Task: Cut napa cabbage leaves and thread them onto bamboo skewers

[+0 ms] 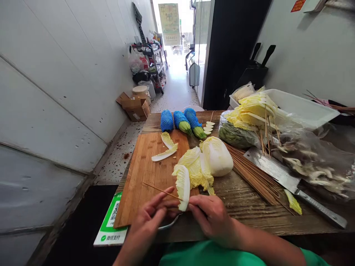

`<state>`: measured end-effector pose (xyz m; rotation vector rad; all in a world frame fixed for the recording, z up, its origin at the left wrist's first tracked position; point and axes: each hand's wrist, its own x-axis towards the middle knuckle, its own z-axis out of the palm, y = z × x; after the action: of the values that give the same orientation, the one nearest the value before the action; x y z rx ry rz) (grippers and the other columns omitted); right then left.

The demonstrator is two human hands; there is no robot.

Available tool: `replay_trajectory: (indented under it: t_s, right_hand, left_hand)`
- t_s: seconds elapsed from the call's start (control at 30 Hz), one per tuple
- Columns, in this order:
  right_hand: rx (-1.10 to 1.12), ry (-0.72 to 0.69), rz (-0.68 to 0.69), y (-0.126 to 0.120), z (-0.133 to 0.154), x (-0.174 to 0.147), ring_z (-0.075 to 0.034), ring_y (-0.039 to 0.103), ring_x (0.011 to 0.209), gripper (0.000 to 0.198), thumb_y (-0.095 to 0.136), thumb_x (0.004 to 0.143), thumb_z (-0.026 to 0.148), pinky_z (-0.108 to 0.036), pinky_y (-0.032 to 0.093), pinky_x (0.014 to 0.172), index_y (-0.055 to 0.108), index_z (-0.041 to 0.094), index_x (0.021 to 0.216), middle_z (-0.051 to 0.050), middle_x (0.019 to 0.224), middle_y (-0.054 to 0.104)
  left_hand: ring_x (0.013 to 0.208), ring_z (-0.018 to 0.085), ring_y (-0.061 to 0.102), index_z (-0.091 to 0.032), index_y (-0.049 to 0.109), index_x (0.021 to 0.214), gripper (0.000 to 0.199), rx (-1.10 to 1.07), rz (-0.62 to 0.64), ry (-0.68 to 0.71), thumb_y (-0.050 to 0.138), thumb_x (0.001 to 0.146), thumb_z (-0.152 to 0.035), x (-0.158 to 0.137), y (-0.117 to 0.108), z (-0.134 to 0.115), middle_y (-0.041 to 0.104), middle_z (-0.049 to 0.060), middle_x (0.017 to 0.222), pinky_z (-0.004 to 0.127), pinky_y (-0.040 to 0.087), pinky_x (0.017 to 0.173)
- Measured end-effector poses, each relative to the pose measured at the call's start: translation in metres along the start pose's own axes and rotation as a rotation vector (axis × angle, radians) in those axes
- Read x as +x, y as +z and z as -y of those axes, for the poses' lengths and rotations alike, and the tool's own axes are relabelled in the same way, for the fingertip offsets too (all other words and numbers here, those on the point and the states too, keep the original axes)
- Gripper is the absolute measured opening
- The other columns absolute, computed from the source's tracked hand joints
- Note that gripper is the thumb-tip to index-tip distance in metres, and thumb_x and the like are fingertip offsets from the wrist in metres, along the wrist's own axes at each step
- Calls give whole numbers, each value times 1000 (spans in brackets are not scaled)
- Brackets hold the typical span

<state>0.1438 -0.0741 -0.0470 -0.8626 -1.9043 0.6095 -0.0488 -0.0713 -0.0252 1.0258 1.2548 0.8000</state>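
Observation:
A strip of napa cabbage leaf (183,184) stands upright in front of me, its thick white base at the bottom. My right hand (208,214) pinches that base from the right side. A thin bamboo skewer (155,187) runs from the upper left to the white base of the leaf. It lies across the curled fingers of my left hand (151,218), which are partly behind the leaf. How deep the tip sits in the leaf cannot be made out. Just beyond are loose cabbage leaves (198,168) and a pale cabbage head (217,157).
Two cut leaf pieces (165,152) lie on the cutting board (138,162). Netted zucchini (183,123) line the far edge. On the right are a bundle of skewers (255,175), a cleaver (277,171), skewered cabbage (256,109), bagged mushrooms (318,166) and a white bin (302,107).

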Motion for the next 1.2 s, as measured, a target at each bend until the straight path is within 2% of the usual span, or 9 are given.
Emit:
replay_trajectory:
  t_s: [0.1,0.27,0.43,0.57,0.67,0.83,1.0,1.1,1.2]
  right_hand:
    - [-2,-77,-56,-6,3,-1,-11,56,54,14,42,89,15,-21,40,52,56,16,87,-2,66,64]
    - [-35,-134,-157,-14,11,-1,-11,52,46,20,38,91,19,-22,37,48,54,19,78,0,56,60]
    - [-92,-143,-258,-19,12,0,-10,52,46,21,38,91,18,-21,38,48,55,18,79,0,55,60]
    - [-86,-93,-225,-17,7,-2,-10,52,48,18,40,89,16,-21,38,48,56,17,82,0,58,60]
    - [-76,-47,-182,-13,4,-5,-11,53,51,15,41,89,14,-21,39,50,56,16,85,-2,63,62]
    - [-101,-68,-98,-9,4,-8,-11,54,52,14,43,89,12,-22,38,49,56,16,87,-3,66,63]
    - [-117,-93,-106,-7,3,-10,-11,54,51,13,44,89,11,-21,40,49,56,16,92,-3,64,62]
    - [-99,-85,-97,-5,0,-12,-12,57,56,16,45,87,8,-21,42,51,56,15,97,-4,67,63]
    - [-97,-73,-87,-4,-3,-13,-13,59,58,18,45,87,7,-20,44,53,55,16,98,-3,66,62]
  left_hand:
    - [87,21,63,-17,64,106,36,312,-221,248,60,75,-36,35,-7,-21,69,8,94,33,49,81]
    - [94,25,61,-17,65,100,34,617,-279,690,62,72,-38,109,28,-35,67,10,100,43,46,88]
    - [96,25,58,-18,65,84,22,691,-209,769,62,72,-36,127,54,-41,66,7,91,41,46,87]
    - [89,22,59,-15,65,85,23,598,-79,551,63,71,-33,107,24,-63,66,7,92,35,47,81]
    - [69,14,57,-14,62,88,25,467,198,211,62,73,-33,86,-27,-75,63,2,72,26,46,65]
    - [60,10,52,-16,61,87,33,401,439,-95,73,62,-32,69,-116,-62,61,0,71,20,41,56]
    - [61,12,52,-17,61,96,45,528,563,-208,72,59,-41,91,-139,-62,61,1,75,21,41,54]
    - [67,14,55,-22,55,116,58,886,504,-224,66,64,-43,105,-122,-81,63,2,85,23,43,58]
    - [83,20,58,-19,54,119,58,1423,67,-51,65,66,-39,102,-97,-93,64,7,98,27,44,70]
